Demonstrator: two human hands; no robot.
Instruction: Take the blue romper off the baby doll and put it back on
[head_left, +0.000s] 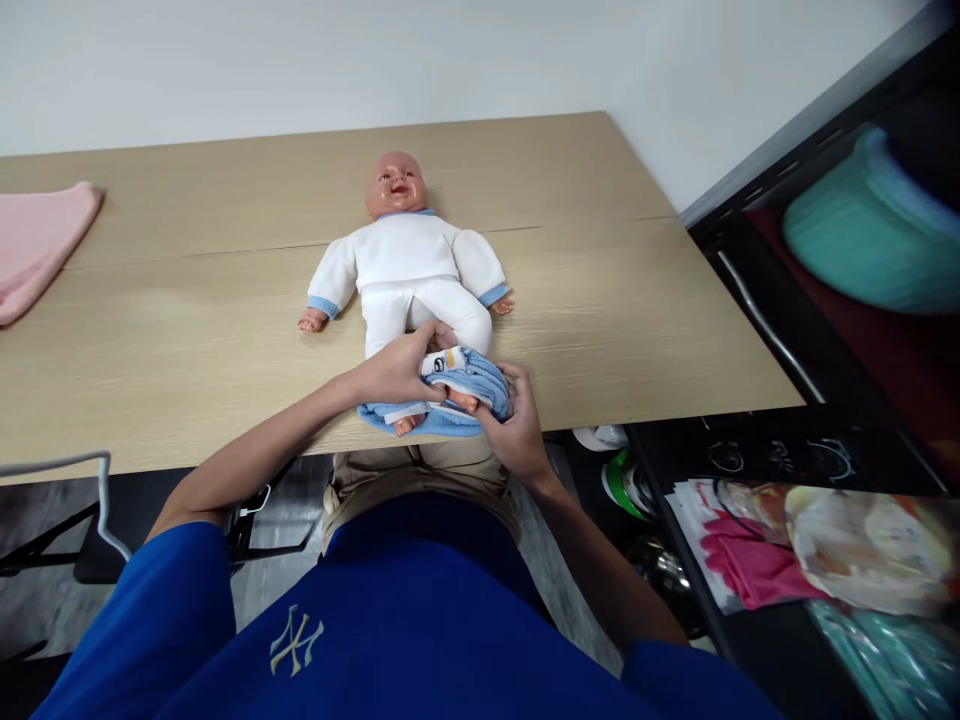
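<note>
A baby doll (405, 245) in a white suit with blue cuffs lies face up on the wooden table (600, 300), feet toward me. Bunched around its lower legs is a blue garment (480, 380) with white patches. My left hand (405, 368) grips the garment's near-left side, thumb on the cloth by the doll's foot. On the other side, my right hand (517, 420) pinches the blue cloth beside the second foot (461, 400). Both small feet poke out of the cloth close to the table's front edge.
A pink cloth (45, 245) lies at the table's left end. To the right stands a dark shelf holding a green basin (874, 235), with plastic-wrapped packs (870, 545) and a bright pink item (757, 560) lower down. A grey metal bar (105, 500) is at the left front.
</note>
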